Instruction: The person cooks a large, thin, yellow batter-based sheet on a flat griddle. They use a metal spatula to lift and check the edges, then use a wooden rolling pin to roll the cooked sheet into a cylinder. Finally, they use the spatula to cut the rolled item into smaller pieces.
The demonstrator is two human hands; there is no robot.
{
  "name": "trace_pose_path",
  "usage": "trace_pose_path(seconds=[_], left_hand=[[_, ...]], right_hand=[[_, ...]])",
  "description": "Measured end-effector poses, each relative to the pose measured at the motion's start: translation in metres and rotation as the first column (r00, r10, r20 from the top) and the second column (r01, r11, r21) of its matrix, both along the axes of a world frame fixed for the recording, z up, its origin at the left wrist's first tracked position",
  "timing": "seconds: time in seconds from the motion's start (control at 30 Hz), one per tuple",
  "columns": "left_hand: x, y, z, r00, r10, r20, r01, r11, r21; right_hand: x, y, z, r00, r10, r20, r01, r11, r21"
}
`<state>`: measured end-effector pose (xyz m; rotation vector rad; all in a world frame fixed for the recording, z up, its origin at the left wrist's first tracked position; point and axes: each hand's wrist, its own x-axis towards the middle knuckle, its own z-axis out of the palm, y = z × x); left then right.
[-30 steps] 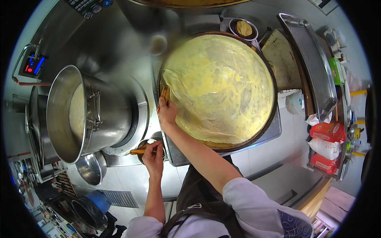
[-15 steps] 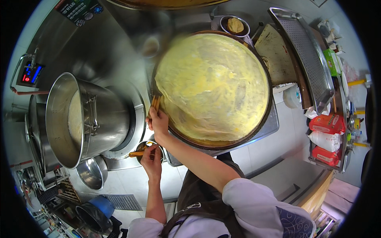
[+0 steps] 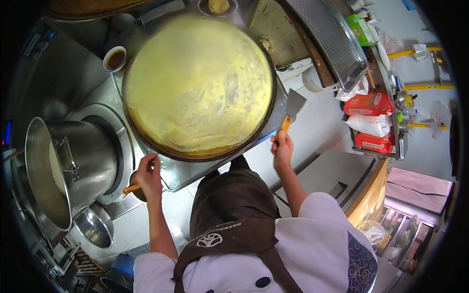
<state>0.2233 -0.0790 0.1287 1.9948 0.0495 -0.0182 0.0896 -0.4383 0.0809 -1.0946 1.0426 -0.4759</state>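
Gripping scraper (image 3: 294,104) in closed right hand (image 3: 282,146), holding left hand (image 3: 149,175) half-curled by bowl (image 3: 140,194), can't tell if pinching anything. Looks spread, not yet folded: see yellow sheet (image 3: 195,93) on griddle (image 3: 195,155), ahead between both hands, nearly to rim. Note gap from griddle to scraper, tiled floor (image 3: 325,128) beyond right hand.

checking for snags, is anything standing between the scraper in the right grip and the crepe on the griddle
Nothing visible does: in this view, only the dark rim of the round griddle and a narrow strip of metal counter show between the scraper in the right grip and the crepe.
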Motion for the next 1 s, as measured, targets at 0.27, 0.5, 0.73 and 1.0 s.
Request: trace_pose_path(seconds=[0.27, 0.5, 0.73, 1.0], left_hand=[[0.019, -0.059, -0.002, 0.840, -0.538, -0.070, 0.526, 0.774, 0.352], [0.030, -0.068, -0.012, 0.766, -0.626, -0.146, 0.588, 0.591, 0.552], [0.030, -0.063, -0.019, 0.841, -0.531, -0.103, 0.474, 0.631, 0.614], [0.035, -0.045, -0.017, 0.843, -0.535, -0.055, 0.454, 0.653, 0.607]], right_hand=[[0.001, -0.013, -0.060, 0.967, 0.091, -0.239, -0.080, 0.995, 0.056], [0.013, -0.003, -0.014, 0.584, -0.095, -0.806, -0.674, 0.498, -0.546], [0.077, 0.104, 0.029, 0.491, 0.723, -0.486, -0.659, -0.057, -0.750], [0.106, 0.146, -0.015, 0.365, 0.611, -0.703, -0.646, -0.377, -0.664]])
